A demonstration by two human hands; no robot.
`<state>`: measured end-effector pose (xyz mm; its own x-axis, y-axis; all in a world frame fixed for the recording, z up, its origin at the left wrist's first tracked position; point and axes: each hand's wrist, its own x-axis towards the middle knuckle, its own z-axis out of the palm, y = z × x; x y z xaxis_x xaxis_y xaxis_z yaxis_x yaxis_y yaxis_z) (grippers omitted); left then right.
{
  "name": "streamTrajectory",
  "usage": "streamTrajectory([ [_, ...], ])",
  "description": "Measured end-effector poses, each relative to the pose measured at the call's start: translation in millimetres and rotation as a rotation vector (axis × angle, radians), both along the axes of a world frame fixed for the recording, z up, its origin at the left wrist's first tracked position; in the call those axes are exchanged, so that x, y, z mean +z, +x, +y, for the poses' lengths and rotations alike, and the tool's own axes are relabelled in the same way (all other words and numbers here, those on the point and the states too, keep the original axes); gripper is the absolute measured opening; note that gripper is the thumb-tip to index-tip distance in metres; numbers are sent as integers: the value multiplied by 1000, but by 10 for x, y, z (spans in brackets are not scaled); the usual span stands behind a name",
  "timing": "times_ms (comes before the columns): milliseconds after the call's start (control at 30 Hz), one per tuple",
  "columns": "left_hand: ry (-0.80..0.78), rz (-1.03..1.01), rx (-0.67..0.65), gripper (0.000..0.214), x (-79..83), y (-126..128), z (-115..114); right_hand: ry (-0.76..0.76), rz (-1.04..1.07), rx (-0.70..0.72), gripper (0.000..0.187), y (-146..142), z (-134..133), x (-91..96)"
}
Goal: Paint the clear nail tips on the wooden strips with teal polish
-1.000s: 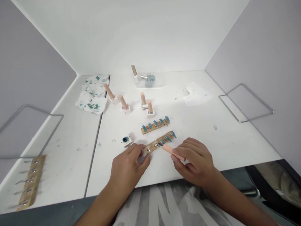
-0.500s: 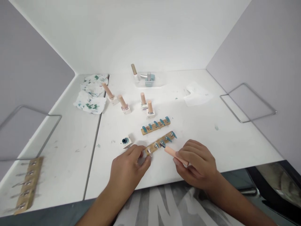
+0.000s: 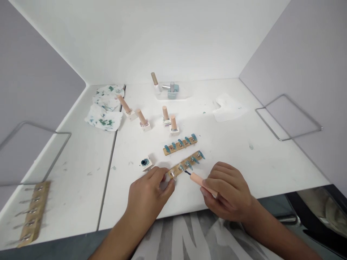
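Observation:
A wooden strip with several blue-painted false nails (image 3: 186, 163) lies slanted near the table's front edge. My left hand (image 3: 148, 195) pinches its near left end, fingers closed on it. My right hand (image 3: 230, 189) grips a peach-handled nail polish brush (image 3: 197, 178), whose dark tip hovers just off the strip's lower edge. An open polish bottle (image 3: 145, 163) with dark blue polish stands just left of the strip. A second strip of blue nails (image 3: 180, 143) lies behind it.
Several capped polish bottles (image 3: 143, 120) stand mid-table, with a clear tray of bottles (image 3: 171, 91) behind. Stained tissues (image 3: 104, 117) lie at back left, a white wipe (image 3: 227, 107) at back right. Another wooden strip (image 3: 31, 213) lies at front left. Wire frames stand on both sides.
The brush has drawn back from the nails toward me, and its dark tip is off the strip now. My left hand has stayed on the strip's end.

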<state>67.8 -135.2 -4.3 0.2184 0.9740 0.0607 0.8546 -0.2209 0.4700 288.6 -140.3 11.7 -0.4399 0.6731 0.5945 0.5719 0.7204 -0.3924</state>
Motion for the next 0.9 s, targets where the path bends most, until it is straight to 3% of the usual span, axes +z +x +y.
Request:
streamTrajectory([
  [200,7,21,3,12,2,7,-4,10,-24,-36,12,-89,96,32],
  [433,13,-4,-13,12,-6,3,-12,-78,-39,6,12,-18,-19,16],
  [633,-9,4,-4,13,-9,3,1,-8,32,-26,16,-71,43,73],
  [900,-7,-14,-12,10,8,12,-7,-93,-2,-7,15,-89,31,77],
])
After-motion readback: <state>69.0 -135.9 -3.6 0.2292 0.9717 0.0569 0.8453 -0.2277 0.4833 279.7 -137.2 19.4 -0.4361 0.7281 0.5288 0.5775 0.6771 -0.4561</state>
